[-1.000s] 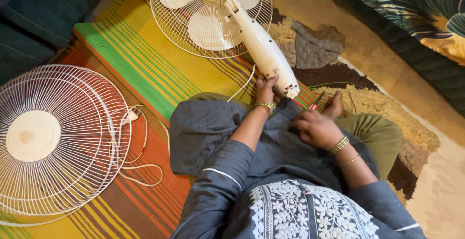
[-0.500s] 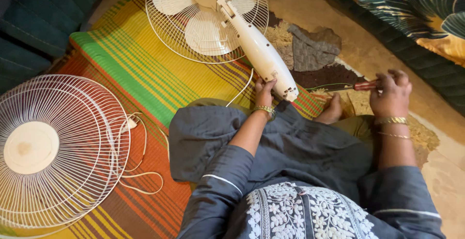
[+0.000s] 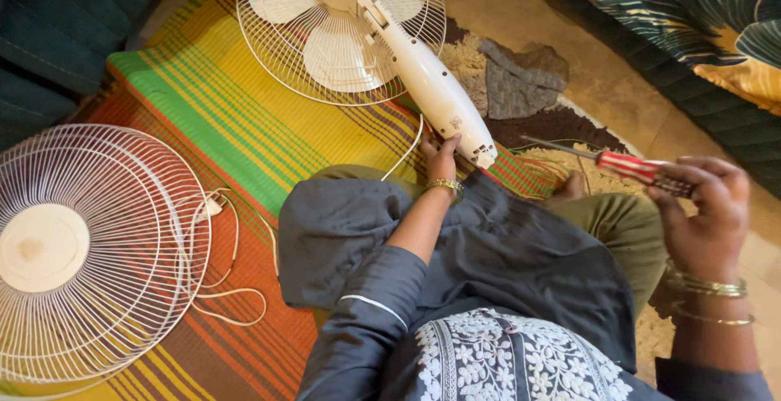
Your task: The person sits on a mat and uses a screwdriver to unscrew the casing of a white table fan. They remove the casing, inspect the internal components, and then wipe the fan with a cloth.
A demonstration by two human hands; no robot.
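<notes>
Across the striped mat (image 3: 244, 124): white fan neck (image 3: 427, 84) lying slantwise, long axis running far-left to near-right, guarded fan head (image 3: 342, 31) at the far end. Far left, loose front grille (image 3: 89, 250). Left hand (image 3: 442, 157) pressed against the neck's near end, fingers curled on it. Right hand (image 3: 704, 210) raised at right, well apart, closed round a red-handled screwdriver (image 3: 622, 165), tip pointing left toward that same end.

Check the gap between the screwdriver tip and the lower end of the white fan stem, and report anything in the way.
Nothing visible blocks it. The screwdriver in the right hand points toward the fan stem, which the left hand holds near its end; only bare mat and rug lie between.
</notes>
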